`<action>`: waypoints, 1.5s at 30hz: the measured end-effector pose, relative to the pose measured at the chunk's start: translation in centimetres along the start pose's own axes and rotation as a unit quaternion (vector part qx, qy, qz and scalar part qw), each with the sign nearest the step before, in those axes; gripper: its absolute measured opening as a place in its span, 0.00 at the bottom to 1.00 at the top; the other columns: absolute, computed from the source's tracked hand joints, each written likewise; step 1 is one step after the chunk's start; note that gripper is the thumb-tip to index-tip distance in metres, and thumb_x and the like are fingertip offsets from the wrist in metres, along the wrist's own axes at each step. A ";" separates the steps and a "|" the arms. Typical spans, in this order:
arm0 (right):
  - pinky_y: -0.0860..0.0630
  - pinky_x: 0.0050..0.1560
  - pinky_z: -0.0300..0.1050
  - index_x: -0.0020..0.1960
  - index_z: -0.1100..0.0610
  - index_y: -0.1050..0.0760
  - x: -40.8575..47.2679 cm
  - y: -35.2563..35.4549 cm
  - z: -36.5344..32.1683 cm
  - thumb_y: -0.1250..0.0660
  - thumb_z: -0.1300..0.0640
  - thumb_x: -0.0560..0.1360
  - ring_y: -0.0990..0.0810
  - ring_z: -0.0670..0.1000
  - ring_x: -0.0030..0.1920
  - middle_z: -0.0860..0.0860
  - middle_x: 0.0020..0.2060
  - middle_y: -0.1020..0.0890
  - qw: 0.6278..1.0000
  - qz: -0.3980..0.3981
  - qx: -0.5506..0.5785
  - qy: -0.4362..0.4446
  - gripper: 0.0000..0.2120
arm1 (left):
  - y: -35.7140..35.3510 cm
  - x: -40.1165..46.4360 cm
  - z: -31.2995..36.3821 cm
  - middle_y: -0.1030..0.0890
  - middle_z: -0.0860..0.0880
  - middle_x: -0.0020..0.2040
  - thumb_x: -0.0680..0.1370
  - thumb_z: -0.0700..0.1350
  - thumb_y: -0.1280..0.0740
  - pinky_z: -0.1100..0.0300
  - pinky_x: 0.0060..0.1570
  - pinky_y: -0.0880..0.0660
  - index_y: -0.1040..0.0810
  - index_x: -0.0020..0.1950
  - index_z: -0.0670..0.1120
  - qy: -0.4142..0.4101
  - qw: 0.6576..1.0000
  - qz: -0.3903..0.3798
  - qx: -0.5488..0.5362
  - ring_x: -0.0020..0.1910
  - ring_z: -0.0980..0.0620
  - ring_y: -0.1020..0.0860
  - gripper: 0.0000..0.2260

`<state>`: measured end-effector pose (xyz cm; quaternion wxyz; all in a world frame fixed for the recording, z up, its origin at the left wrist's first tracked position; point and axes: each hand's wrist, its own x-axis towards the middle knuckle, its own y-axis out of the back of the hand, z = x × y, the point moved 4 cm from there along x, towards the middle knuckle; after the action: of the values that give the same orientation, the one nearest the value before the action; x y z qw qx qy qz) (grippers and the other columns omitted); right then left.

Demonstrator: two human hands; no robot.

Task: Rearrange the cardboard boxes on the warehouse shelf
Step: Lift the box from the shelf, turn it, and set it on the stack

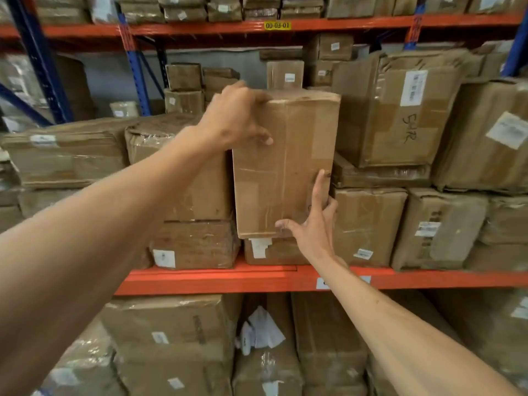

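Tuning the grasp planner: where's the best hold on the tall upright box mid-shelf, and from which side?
Probably opposite corners from the front, since neighbours crowd both sides of the tall box. The left hand hooks its top-left corner; the right hand braces its lower-right edge. It stands on a smaller box, so the bottom edge is reachable.

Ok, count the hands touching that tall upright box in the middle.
2. The left hand grips the upper left corner of the tall box. The right hand lies spread against its lower right corner.

Both forearms and hands are bare, with no sleeves, gloves or jewellery visible.
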<state>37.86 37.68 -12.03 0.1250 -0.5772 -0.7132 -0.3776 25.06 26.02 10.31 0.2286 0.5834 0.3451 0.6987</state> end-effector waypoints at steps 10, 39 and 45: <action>0.41 0.76 0.68 0.75 0.22 0.66 -3.8 -0.2 1.0 0.19 0.33 0.61 0.52 0.60 0.82 0.53 0.83 0.60 0.969 0.026 0.185 -0.160 0.64 | 1.1 0.7 1.3 0.37 0.39 0.73 0.68 0.61 0.22 0.37 0.59 0.27 0.60 0.79 0.69 -0.080 0.967 -0.106 0.217 0.68 0.34 0.33 0.54; 0.37 0.73 0.50 0.74 0.17 0.60 -6.4 -1.3 -3.5 0.14 0.48 0.56 0.42 0.47 0.76 0.44 0.71 0.46 0.953 0.132 0.261 -0.084 0.68 | 2.9 2.9 0.9 0.31 0.53 0.45 0.59 0.61 0.17 0.53 0.41 0.33 0.62 0.74 0.76 -0.260 0.925 -0.164 0.221 0.41 0.52 0.30 0.61; 0.35 0.63 0.24 0.74 0.18 0.51 -7.2 2.7 -7.5 0.16 0.49 0.57 0.38 0.25 0.62 0.50 0.73 0.45 0.972 0.145 0.184 0.009 0.61 | 8.7 0.9 0.7 0.29 0.57 0.38 0.60 0.62 0.19 0.56 0.43 0.34 0.54 0.79 0.69 -0.244 0.946 -0.115 0.181 0.34 0.59 0.32 0.58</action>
<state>40.62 27.49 -10.24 0.2891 -0.6384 -0.6776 -0.2228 26.24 21.08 17.45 0.2753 0.7242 0.4642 0.4292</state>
